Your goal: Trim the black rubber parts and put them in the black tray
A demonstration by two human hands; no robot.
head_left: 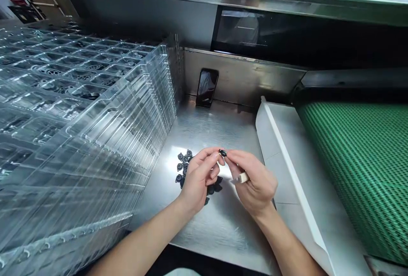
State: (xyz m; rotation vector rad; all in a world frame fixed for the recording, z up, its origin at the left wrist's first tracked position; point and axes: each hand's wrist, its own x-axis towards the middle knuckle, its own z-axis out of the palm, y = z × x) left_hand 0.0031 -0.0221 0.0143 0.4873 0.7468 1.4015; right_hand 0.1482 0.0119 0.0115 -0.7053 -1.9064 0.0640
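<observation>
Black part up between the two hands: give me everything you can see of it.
The part is small and black with pale glints, possibly hard plastic. It looks narrow and roughly oval from this angle; finer detail is too small to tell. It is held up above the metal table, between the fingertips of the left hand on its left and those of the right hand on its right, which cover some of it.

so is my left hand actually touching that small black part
Touching. The head view shows the left hand with its fingertips right against the small black part, no gap between them.
</observation>
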